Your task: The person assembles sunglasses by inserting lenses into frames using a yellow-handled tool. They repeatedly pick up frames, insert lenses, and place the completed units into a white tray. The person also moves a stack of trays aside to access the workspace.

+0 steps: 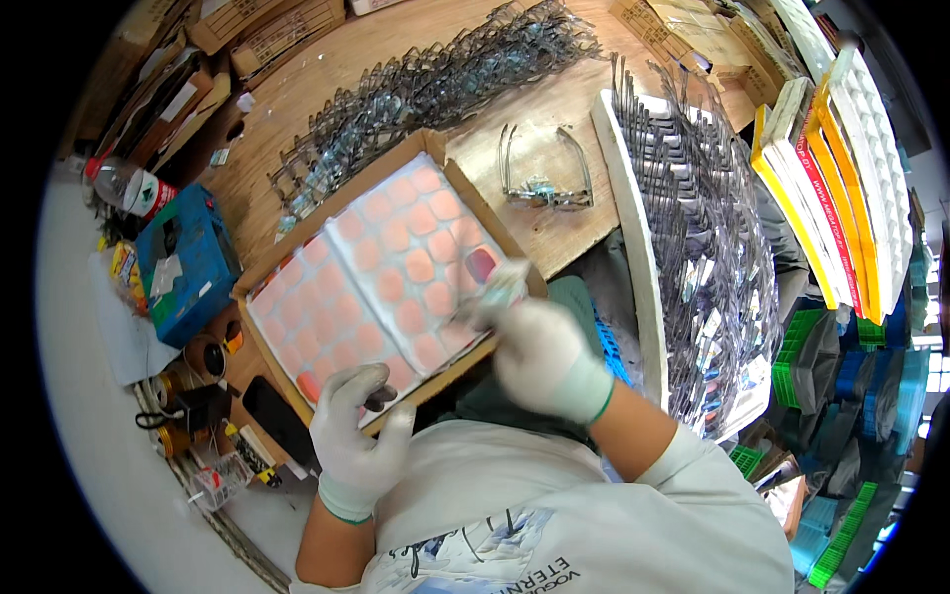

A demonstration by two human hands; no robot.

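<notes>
A shallow cardboard box (259, 344) lies tilted in front of me, filled with rows of round peach-orange lenses (420, 264) under thin translucent sheeting. One darker red lens (481, 262) stands out near its right side. My left hand (358, 428), in a white glove with dark fingertips, rests at the box's near edge, thumb and fingers apart, holding nothing visible. Over the box's right corner is my right hand (550, 358), also gloved. Its fingers are smeared by motion, with a blurred pale-green patch (506, 284) at their tips; whether they grip it is unclear.
One pair of glasses (546, 198) lies beyond the box. A long row of glasses frames (435, 84) spans the table behind. At right, a white tray (633, 238) holds many stacked frames. A blue box (186, 262), a bottle (129, 186) and a phone (280, 421) are at left.
</notes>
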